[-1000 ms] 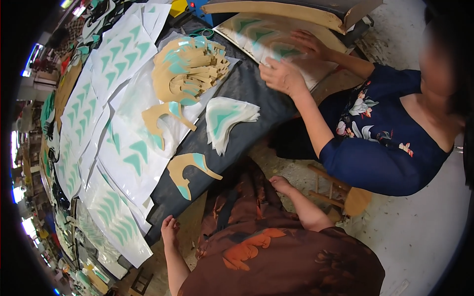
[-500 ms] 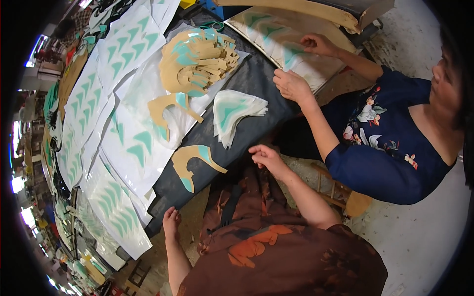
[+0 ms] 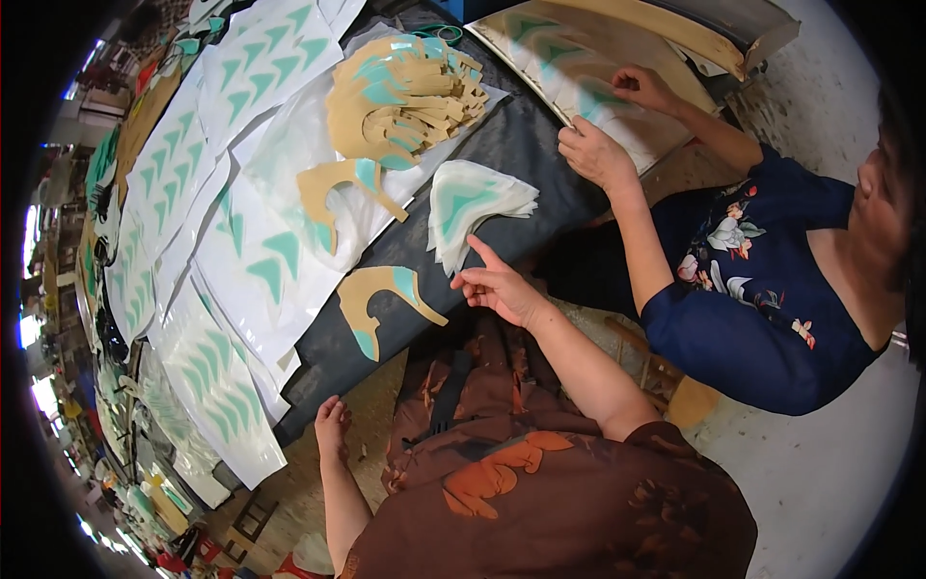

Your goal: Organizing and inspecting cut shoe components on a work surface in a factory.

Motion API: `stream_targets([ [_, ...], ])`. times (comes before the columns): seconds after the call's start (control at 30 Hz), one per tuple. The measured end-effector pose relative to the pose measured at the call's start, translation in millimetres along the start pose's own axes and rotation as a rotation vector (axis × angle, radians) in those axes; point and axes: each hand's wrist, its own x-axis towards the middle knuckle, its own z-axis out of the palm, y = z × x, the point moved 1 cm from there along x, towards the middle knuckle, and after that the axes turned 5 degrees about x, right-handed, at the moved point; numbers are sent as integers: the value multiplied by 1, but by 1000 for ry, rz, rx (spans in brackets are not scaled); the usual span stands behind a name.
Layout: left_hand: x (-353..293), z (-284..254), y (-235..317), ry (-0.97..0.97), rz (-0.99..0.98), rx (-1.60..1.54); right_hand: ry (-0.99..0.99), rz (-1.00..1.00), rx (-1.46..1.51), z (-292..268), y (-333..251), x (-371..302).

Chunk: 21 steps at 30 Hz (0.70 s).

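White and green slips (image 3: 465, 200) lie piled at 12 o'clock from the right hand (image 3: 495, 288), which is half-unfurled, empty, pointing at their edge; the left hand (image 3: 332, 425), at 8 o'clock, curls loosely, and I cannot tell whether it's closed; from afar I judge the step as taking a slip, needing a thin-edge pinch; I can read no labels.

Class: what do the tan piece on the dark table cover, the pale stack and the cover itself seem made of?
Tan piece: perhaps leather or synthetic sheet, matte, with crisply cut edges. Pale stack: likely thin film or paper, slightly sheer, its layers fanned. Dark table cover: possibly rubber or vinyl, dull, smudged.
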Motion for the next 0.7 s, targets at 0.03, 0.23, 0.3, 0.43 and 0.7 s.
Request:
stream_targets([
  [0.03, 0, -1, -1, 1, -3, 15, -2, 3, -2, 1, 0, 0],
  [0.23, -5, 2, 2, 20, -15, 5, 10, 15, 4, 3, 1, -3],
  [0.3, -6, 6, 6, 16, -11, 0, 5, 10, -3, 2, 2, -3],
  [0.43, -4, 5, 2, 18, -3, -17, -3, 12, 5, -1, 5, -2],
  [0.7, -3, 7, 2, 21, -2, -21, -1, 26, -2, -3, 9, -2],
])
